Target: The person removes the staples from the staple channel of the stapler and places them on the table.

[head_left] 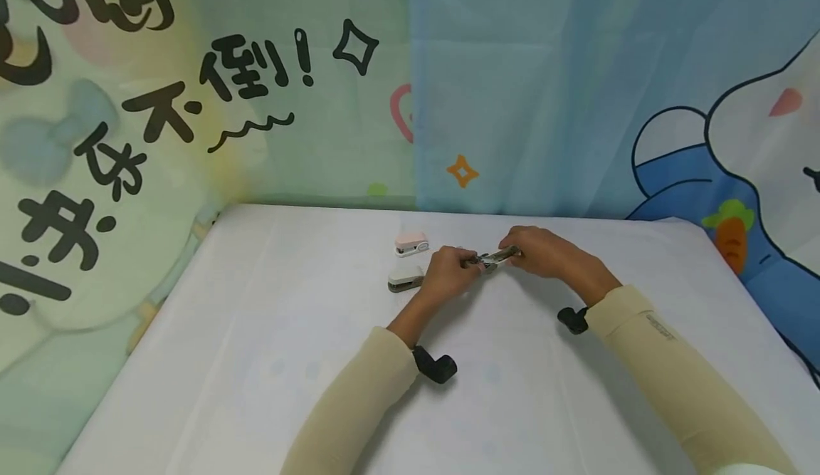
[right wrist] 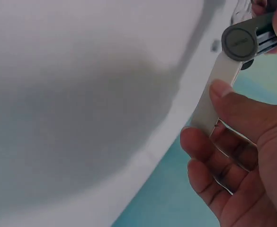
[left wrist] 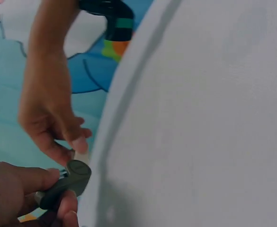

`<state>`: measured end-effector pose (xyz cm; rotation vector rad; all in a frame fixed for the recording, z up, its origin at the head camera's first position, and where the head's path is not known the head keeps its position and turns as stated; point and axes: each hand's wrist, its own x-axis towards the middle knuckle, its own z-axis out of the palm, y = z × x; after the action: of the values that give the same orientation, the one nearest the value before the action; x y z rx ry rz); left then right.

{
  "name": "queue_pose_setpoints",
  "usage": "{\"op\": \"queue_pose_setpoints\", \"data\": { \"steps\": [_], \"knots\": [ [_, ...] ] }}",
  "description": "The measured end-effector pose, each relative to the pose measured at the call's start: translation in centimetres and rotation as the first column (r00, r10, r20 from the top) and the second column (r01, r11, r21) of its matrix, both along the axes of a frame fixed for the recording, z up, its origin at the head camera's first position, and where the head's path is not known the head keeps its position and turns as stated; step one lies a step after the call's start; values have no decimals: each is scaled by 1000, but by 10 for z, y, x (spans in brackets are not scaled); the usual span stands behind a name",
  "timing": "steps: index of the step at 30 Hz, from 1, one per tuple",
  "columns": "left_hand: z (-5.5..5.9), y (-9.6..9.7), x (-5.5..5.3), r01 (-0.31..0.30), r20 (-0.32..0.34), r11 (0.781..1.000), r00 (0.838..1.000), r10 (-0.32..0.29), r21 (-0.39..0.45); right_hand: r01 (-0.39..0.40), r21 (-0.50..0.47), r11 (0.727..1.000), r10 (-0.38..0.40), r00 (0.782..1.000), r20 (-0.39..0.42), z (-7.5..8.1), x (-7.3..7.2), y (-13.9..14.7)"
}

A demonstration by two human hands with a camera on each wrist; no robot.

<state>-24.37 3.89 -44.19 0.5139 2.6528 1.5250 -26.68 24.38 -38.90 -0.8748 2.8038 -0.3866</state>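
Both hands hold an opened stapler [head_left: 492,260] above the far part of the white table. My left hand [head_left: 448,273] pinches its dark grey base [left wrist: 76,177] between thumb and fingers, close to the round hinge. On the other side, my right hand [head_left: 544,252] grips the white top arm [right wrist: 225,75], thumb on one face and fingers behind it. The two halves of the stapler are swung wide apart at the hinge disc [right wrist: 240,43]. Just left of my left hand stand a white stapler with a dark base [head_left: 405,279] and, behind it, a pink stapler [head_left: 410,243].
The white-covered table [head_left: 288,361] reaches back to a printed curtain [head_left: 506,90], with lettering on the left and a cartoon figure on the right. Black wrist mounts [head_left: 437,367] sit on both wrists below the beige sleeves [head_left: 673,368].
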Motion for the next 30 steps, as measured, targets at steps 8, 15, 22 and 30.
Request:
{"op": "queue_pose_setpoints", "data": {
  "steps": [8,15,22,30],
  "knots": [
    [-9,10,-8,-1,25,999,1000,2,-45,33,-8,999,-33,999,2,-8,-5,19],
    [-12,18,-15,19,49,997,999,-16,-76,38,2,999,-38,999,-12,-2,-6,26],
    [-4,41,-17,-45,66,976,996,60,-211,32,72,997,-29,999,-46,3,-5,35],
    [-14,66,-15,-70,76,953,992,96,-294,84,77,994,-83,996,-19,13,5,52]
  ]
}}
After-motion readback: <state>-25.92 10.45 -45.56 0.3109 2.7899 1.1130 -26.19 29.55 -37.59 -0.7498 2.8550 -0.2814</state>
